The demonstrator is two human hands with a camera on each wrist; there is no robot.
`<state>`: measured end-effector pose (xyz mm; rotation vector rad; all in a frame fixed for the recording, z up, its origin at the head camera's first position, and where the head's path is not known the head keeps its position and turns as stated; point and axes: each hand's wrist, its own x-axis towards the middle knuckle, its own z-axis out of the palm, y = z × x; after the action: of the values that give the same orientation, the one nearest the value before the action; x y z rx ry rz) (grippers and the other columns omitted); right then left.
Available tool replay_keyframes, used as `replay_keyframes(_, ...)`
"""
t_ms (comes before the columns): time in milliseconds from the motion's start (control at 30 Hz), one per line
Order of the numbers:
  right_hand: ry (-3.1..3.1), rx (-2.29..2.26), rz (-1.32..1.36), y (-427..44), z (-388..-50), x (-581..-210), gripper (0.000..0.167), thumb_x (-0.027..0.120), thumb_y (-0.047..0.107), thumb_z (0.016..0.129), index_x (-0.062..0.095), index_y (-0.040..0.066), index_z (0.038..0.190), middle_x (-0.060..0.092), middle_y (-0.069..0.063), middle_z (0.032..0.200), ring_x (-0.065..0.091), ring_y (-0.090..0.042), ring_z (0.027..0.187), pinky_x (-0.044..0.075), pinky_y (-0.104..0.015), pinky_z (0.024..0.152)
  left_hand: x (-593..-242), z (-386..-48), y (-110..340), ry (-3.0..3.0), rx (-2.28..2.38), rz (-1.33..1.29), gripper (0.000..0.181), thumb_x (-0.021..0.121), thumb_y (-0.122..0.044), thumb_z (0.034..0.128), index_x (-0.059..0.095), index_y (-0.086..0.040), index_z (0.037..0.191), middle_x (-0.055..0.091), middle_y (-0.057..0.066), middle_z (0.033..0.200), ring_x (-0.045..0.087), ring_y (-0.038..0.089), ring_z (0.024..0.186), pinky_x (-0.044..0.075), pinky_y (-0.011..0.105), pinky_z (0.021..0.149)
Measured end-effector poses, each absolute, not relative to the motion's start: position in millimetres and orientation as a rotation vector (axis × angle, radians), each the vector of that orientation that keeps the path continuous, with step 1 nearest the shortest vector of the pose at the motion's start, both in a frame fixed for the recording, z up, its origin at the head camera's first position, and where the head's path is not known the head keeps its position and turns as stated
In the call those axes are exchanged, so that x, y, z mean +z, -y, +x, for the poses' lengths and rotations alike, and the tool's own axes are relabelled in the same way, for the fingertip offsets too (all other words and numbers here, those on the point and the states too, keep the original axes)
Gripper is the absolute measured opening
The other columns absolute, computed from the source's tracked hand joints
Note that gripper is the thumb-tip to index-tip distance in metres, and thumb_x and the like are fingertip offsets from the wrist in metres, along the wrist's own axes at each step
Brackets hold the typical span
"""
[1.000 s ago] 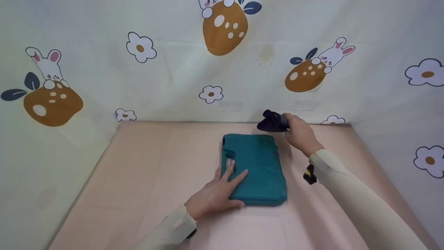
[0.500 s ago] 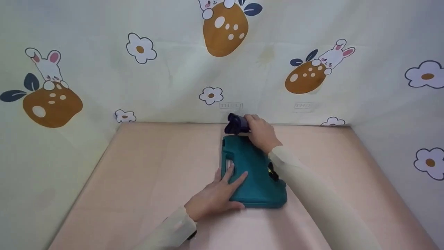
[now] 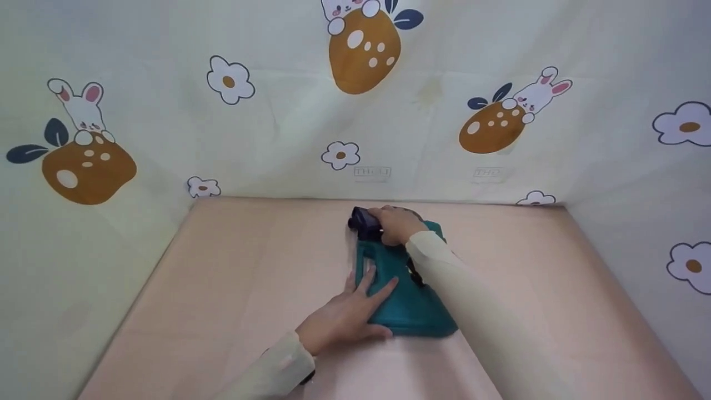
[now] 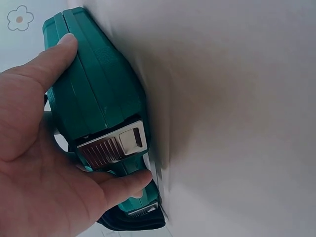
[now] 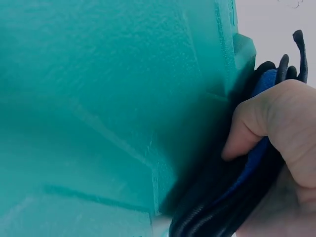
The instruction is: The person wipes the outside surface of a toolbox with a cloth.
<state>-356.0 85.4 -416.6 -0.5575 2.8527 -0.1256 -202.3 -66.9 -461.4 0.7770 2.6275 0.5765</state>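
Observation:
A teal plastic carrying case (image 3: 408, 311) with a handle slot lies on the table. My left hand (image 3: 344, 314) rests on its near left corner with fingers spread, one fingertip by the slot. In the left wrist view, the thumb touches the case's edge near a metal latch (image 4: 113, 145). My right hand (image 3: 397, 224) grips a dark, folded, soft-looking thing (image 3: 366, 224) at the case's far left part. In the right wrist view, this folded thing (image 5: 217, 197) shows black ridged outer layers and a blue inner layer; the thumb presses into it. The right forearm hides the case's right side.
A pinkish-beige table surface (image 3: 266, 250) surrounds the case. Behind it and at both sides hangs a pale sheet (image 3: 278, 128) printed with rabbits, fruit and flowers. A small black device (image 3: 415, 272) sits at the right wrist.
My right hand has swung left with the dark folded thing, from beyond the case's far right corner, then come nearer onto its far left part. The left hand stays in place.

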Motion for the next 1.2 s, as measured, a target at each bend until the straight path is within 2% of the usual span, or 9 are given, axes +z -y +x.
replay_keyframes(733, -2.888, -0.157, -0.54, -77, -367, -435, 0.058, 0.065, 0.008, 0.098, 0.048, 0.018, 0.153, 0.059, -0.014, 0.136, 0.056, -0.031, 0.12, 0.037, -0.052, 0.109, -465, -201, 73, -2.638, 0.526, 0.751, 0.09, 0.061, -0.066, 0.0909, 0.012, -0.042, 0.163, -0.004, 0.016, 0.168, 0.01, 0.054, 0.146, 0.04, 0.061, 0.102)
replay_keyframes(900, -2.898, -0.204, -0.51, -87, -367, -432, 0.057, 0.065, 0.007, 0.097, 0.051, 0.018, 0.151, 0.058, -0.013, 0.14, 0.056, -0.031, 0.121, 0.036, -0.052, 0.11, -463, -203, 68, -2.673, 0.509, 0.809, 0.091, 0.062, -0.064, 0.0921, 0.012, -0.039, 0.163, 0.002, 0.019, 0.168, 0.011, 0.055, 0.145, 0.043, 0.059, 0.101)
replay_keyframes(1200, -2.892, -0.226, -0.529, -91, -373, -433, 0.05, 0.063, 0.004, 0.095, 0.058, 0.014, 0.144, 0.063, -0.013, 0.129, 0.059, -0.03, 0.105, 0.045, -0.051, 0.102, -462, -202, 63, -2.706, 0.383, 0.795, 0.093, 0.062, -0.066, 0.0908, 0.012, -0.038, 0.164, 0.022, 0.025, 0.161, 0.021, 0.052, 0.145, 0.046, 0.055, 0.098)
